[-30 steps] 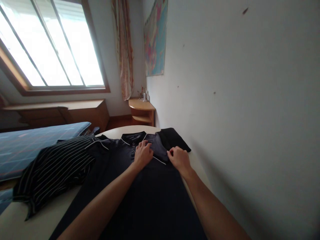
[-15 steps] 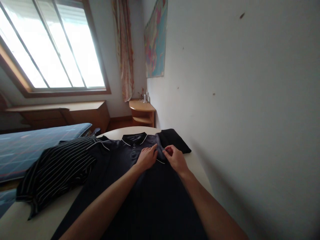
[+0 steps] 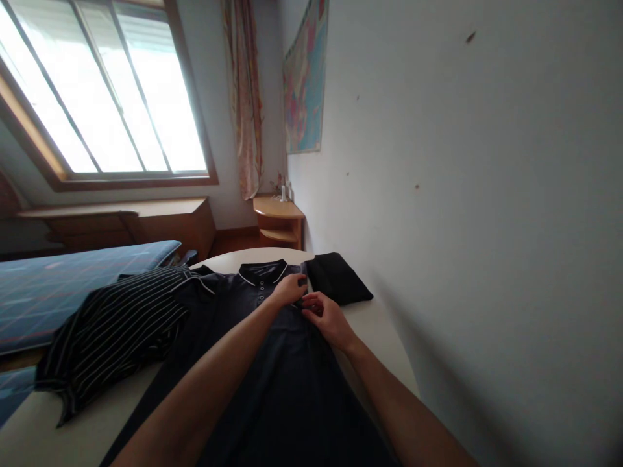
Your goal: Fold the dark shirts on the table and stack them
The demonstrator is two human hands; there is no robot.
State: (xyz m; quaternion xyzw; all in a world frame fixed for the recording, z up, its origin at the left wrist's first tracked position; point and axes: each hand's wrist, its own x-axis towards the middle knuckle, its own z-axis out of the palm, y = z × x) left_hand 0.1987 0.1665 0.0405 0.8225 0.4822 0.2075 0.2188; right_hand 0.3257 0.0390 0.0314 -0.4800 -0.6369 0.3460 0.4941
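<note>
A dark polo shirt [image 3: 272, 376] with a white-trimmed collar lies front up on the pale table [image 3: 389, 337]. My left hand [image 3: 291, 290] is at its right shoulder, the fingers curled over the fabric. Just below and to the right, my right hand [image 3: 328, 319] pinches the shirt near the sleeve. That sleeve is turned inward over the body and partly covered by both hands. The other sleeve lies spread out to the left, over a black garment with white stripes [image 3: 117, 324].
A folded black cloth [image 3: 338, 277] lies at the table's far right, close to the white wall [image 3: 487, 227]. Left of the table is a bed with a blue checked mattress [image 3: 87, 285]. Behind stand a wooden corner shelf [image 3: 277, 207] and a low desk [image 3: 185, 211].
Both hands have shifted the shirt's right sleeve inward, to the left. The side edge has come in too, baring more table and more of the folded black cloth.
</note>
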